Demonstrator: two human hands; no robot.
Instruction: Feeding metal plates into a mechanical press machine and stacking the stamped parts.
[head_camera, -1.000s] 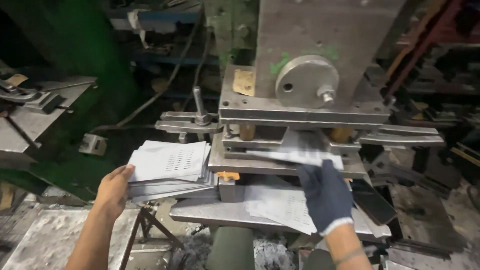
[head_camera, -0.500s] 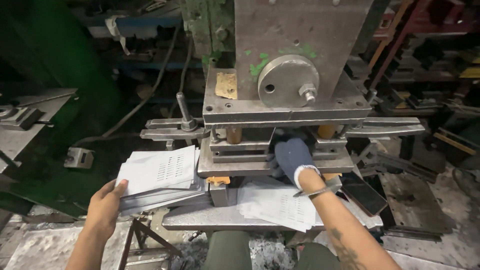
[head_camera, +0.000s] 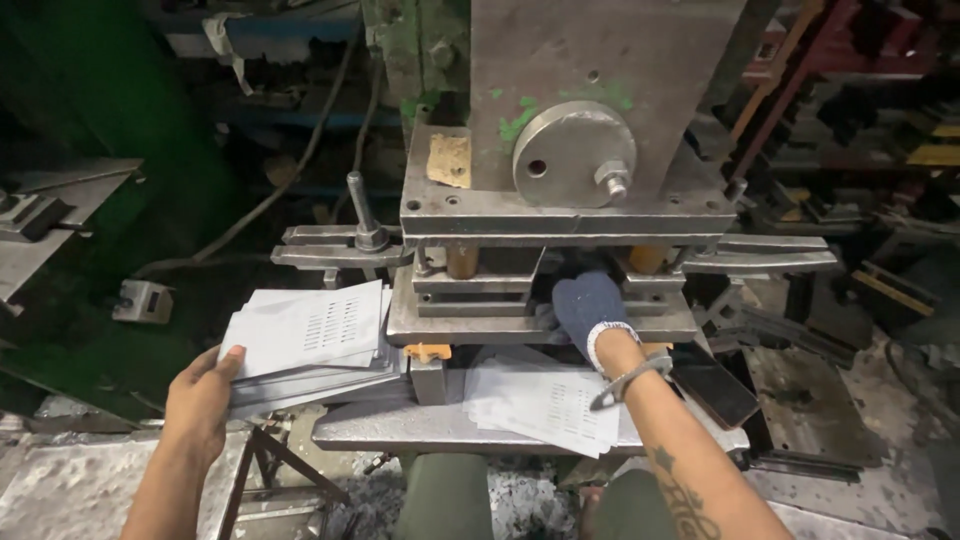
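Two hands: left hand (head_camera: 200, 400) at stack (head_camera: 305, 345) edge, gloved right hand (head_camera: 590, 310) inside press (head_camera: 560, 190) gap

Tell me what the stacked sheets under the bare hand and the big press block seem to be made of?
Sheets: probably thin sheet metal, dull pale grey, flat stiff edges, rows of small punched holes; they could be card. Press block: heavy steel or iron, bare grey, scuffed, with flecks of green paint.

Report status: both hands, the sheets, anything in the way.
Bare left hand resting on stack of perforated grey metal sheets. Dark-gloved right hand inside grey steel press, fingers hidden. Loose perforated sheets lying on bed under wrist.
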